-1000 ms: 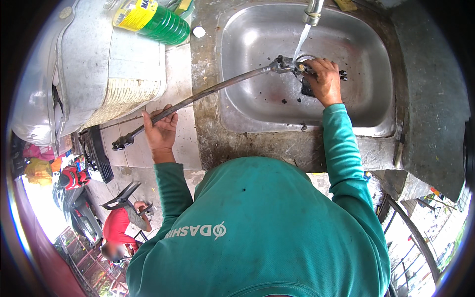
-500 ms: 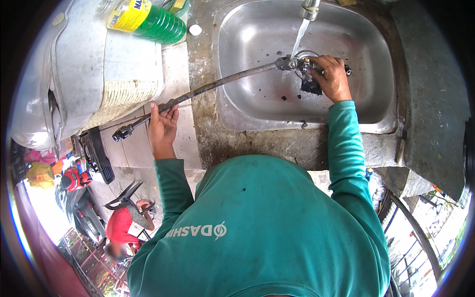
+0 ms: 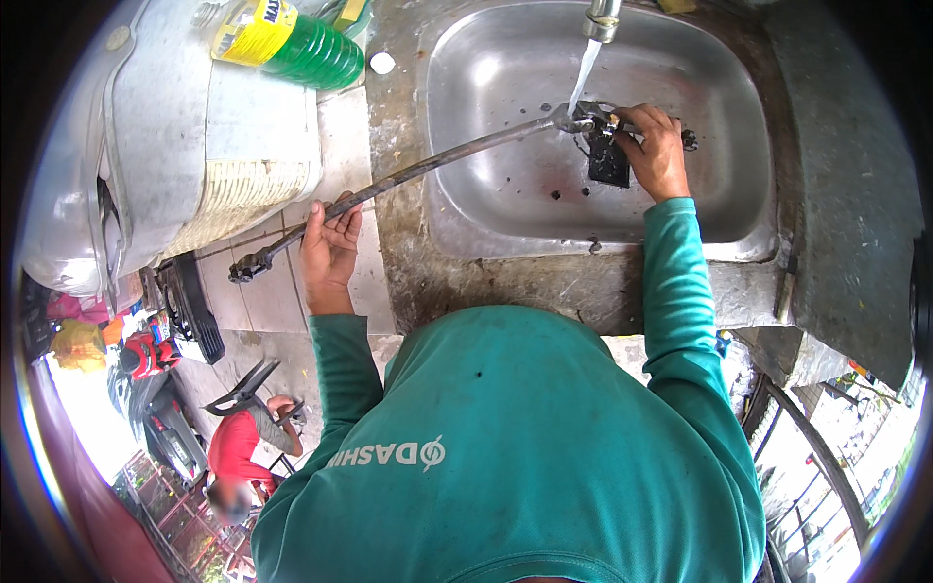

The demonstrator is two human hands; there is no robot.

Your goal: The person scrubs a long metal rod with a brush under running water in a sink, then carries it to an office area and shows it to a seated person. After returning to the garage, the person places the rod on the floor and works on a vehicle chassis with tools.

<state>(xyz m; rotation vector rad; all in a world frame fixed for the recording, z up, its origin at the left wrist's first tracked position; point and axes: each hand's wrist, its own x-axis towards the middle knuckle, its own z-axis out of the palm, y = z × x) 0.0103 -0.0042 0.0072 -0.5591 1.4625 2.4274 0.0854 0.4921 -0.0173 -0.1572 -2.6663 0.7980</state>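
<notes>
A long dark metal rod (image 3: 442, 159) with bulky jointed fittings at its ends slants from beyond the counter edge up into the steel sink (image 3: 486, 209). My left hand (image 3: 331, 253) is closed round the rod close to its lower left fitting. Over the sink, my right hand (image 3: 658, 151) grips the thick fitting at the other end, whose knobbed tip shows past my fingers. A black, flat, rectangular piece (image 3: 608, 163) lies under that fitting, beside my right fingers; whether it is attached I cannot tell. Water from the tap (image 3: 602, 21) runs onto the fitting.
Dark crumbs are scattered in the sink. A worn concrete counter (image 3: 515, 291) surrounds it. To the left are a bottle of green liquid (image 3: 316, 51), a white round cap (image 3: 382, 63) and a pale appliance-like body (image 3: 258, 126). A person in red (image 3: 238, 447) sits at the lower left.
The rod has turned slightly in my hands, and its lower left end has shifted a little right. My left hand moved slightly right with it. More of the black piece shows.
</notes>
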